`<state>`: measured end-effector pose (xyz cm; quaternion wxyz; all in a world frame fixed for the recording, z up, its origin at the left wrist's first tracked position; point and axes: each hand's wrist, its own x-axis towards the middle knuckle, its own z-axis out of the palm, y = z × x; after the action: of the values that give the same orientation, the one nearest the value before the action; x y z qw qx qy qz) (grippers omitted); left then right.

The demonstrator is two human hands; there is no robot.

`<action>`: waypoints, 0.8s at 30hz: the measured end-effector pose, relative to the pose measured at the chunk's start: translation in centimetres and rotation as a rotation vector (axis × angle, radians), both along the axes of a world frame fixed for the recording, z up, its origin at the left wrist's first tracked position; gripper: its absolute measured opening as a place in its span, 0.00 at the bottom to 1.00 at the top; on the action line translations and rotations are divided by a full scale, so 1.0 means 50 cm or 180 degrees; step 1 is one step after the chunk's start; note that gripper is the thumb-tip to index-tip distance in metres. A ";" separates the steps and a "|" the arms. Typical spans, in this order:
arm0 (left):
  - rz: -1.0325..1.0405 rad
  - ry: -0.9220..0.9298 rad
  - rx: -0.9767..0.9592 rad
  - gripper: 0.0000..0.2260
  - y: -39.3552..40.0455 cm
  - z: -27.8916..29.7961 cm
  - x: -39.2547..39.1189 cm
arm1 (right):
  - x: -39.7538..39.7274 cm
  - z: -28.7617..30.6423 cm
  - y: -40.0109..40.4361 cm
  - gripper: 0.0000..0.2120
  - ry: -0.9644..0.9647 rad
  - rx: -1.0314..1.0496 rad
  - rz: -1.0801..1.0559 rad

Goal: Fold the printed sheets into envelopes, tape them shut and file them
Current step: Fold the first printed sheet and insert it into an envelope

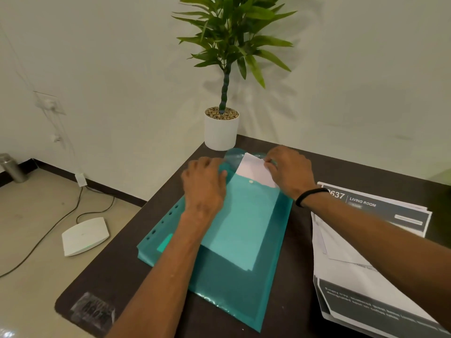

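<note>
Teal folder (234,276); right fingers (269,164) pinching envelope (253,168).

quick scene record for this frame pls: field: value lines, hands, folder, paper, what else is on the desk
left hand: lies on the teal folder near its top left, fingers loosely curled
right hand: pinches the top edge of the white folded sheet
white folded sheet: mostly inside the folder, top end sticking out of the opening
folder flap: open, lying away from the person
printed sheets: loose pile right of the folder
potted plant: far corner of the dark table
stage: filing
</note>
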<state>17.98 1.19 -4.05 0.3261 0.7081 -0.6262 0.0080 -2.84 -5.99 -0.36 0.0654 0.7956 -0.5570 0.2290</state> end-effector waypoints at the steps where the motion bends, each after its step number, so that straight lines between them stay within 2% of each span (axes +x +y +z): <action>1: -0.0280 0.0015 -0.0046 0.17 -0.002 -0.006 -0.015 | 0.004 -0.004 0.002 0.10 -0.0050 -0.0015 0.0028; 5: -0.0806 -0.0086 0.0039 0.21 -0.016 -0.039 -0.035 | 0.021 -0.019 0.012 0.11 -0.0088 0.0101 0.0082; 11: -0.0859 -0.0072 0.0129 0.23 -0.017 -0.045 -0.032 | 0.024 -0.005 0.010 0.08 -0.0337 -0.0010 0.0043; 16: -0.0905 -0.0012 0.0200 0.24 -0.014 -0.046 -0.028 | 0.017 0.050 -0.029 0.05 -0.0586 -0.0122 -0.0279; 19: -0.0898 0.0041 0.0224 0.25 -0.014 -0.047 -0.027 | -0.004 0.090 -0.051 0.06 -0.0724 -0.0149 -0.0406; 24: -0.0882 -0.0130 0.0306 0.26 -0.023 -0.053 -0.025 | -0.069 0.161 -0.058 0.15 -0.1056 -0.0452 -0.0456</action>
<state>16.74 0.06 -6.68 0.2770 0.6294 -0.7241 -0.0527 -6.30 -8.91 7.69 0.0448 0.6986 -0.5978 0.3905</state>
